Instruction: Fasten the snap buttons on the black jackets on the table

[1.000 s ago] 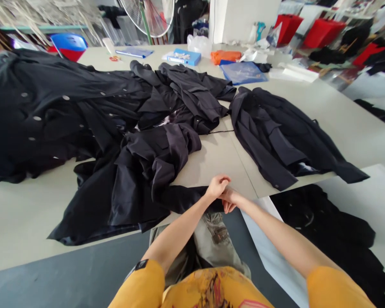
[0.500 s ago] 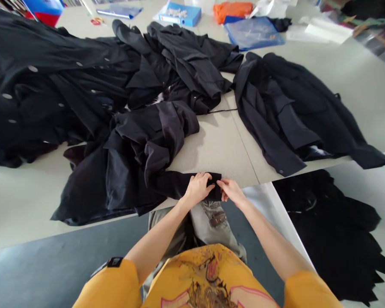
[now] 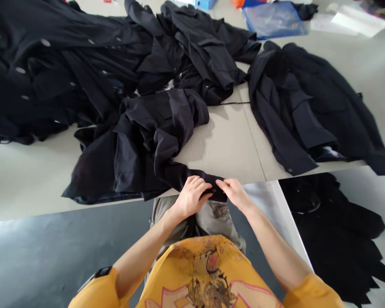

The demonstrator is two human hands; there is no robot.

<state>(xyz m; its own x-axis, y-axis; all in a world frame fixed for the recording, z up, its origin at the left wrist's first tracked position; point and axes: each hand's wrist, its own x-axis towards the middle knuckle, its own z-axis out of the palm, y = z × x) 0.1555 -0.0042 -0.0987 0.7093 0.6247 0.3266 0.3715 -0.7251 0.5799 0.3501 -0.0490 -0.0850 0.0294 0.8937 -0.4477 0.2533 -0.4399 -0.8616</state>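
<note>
A dark jacket (image 3: pixel 141 145) lies crumpled along the near edge of the table, one sleeve (image 3: pixel 176 173) stretched toward me. My left hand (image 3: pixel 192 196) is closed on this sleeve a little short of its cuff, thumb and fingers pressed on the cloth. At the cuff's end my right hand (image 3: pixel 234 192) pinches the edge between thumb and fingers. Between both hands a small round button (image 3: pixel 214 191) shows on the cuff. The fingertips under the cloth are hidden.
A second dark jacket (image 3: pixel 321 111) lies at the right, and more dark garments (image 3: pixel 67 64) are heaped at the left and back. Behind them is a blue plastic folder (image 3: pixel 276 20). Below the table's right side, black cloth pieces (image 3: pixel 333 239) rest on a white surface.
The view has tipped downward and shifted slightly left. The cuff now slants down to the right, and my left hand has turned a little on it. Both hands still hold the sleeve.
</note>
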